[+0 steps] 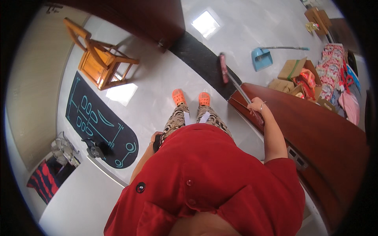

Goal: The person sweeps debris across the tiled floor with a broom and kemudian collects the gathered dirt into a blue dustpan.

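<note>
My right hand (256, 106) grips the handle of a broom (239, 89). The broom's reddish head (223, 67) lies over the dark threshold strip (203, 63) in the doorway and is slightly blurred. Beyond it, a blue long-handled dustpan (262, 59) rests on the pale floor. My left hand (156, 138) hangs beside my left hip, with a black object (157, 143) at its fingers; I cannot tell what that object is. Between the hands are my feet in orange clogs (204, 99), side by side on the floor.
A wooden chair (102, 65) and a dark printed mat (97, 121) are on the left, near a fan (62, 149). Ahead stands a dark red door (141, 17). A red-brown wooden panel (310, 126) runs along my right; open cardboard boxes (296, 69) lie beyond it.
</note>
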The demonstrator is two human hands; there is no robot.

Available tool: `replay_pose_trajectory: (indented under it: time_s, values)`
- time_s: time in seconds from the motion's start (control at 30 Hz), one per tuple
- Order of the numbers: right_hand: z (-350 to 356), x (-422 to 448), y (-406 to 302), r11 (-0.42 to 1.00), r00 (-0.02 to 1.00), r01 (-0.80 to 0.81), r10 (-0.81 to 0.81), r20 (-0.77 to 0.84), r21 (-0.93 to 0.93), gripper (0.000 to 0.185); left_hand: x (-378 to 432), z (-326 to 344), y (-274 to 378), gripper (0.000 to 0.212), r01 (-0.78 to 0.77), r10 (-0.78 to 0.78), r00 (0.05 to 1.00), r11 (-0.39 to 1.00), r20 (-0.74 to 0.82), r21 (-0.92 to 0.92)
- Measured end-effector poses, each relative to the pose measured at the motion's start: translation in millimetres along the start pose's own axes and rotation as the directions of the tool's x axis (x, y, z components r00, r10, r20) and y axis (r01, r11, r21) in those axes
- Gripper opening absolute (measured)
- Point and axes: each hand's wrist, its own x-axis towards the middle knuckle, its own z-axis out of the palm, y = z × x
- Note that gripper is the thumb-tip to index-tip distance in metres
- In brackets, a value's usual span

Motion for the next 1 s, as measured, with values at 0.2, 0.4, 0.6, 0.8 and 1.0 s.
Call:
replay_pose_trajectory:
  time_s: [0.2, 0.4, 0.6, 0.8, 1.0]
  values:
    - [22, 54, -33, 0.833, 0.933, 0.032, -0.223, -0.282, -0.553, 0.020, 19, -9, -49, 0.023, 0.154, -0.120, 0.978, 0.967, -0.170, 0.202]
    - [71, -2, -65, 0.886, 0.932, 0.275, -0.341, -0.123, -0.373, 0.020, -45, 22, 3, 0.028, 0.136, 0.021, 0.937, 0.896, -0.348, 0.422]
    - [89, 24, -85, 0.953, 0.903, 0.210, -0.275, 0.331, 0.218, 0.011, -44, 44, 10, 0.027, 0.094, 0.021, 0.967, 0.897, -0.253, 0.432]
    - [39, 30, -102, 0.969, 0.879, 0.009, -0.125, 0.461, 0.245, 0.012, -54, 62, -20, 0.022, 0.127, -0.034, 0.902, 0.974, -0.431, 0.189]
    - [-19, 52, -111, 0.973, 0.963, 0.193, -0.213, 0.165, 0.125, 0.015, -49, 81, -84, 0.023, 0.132, 0.029, 0.914, 0.923, -0.405, 0.362]
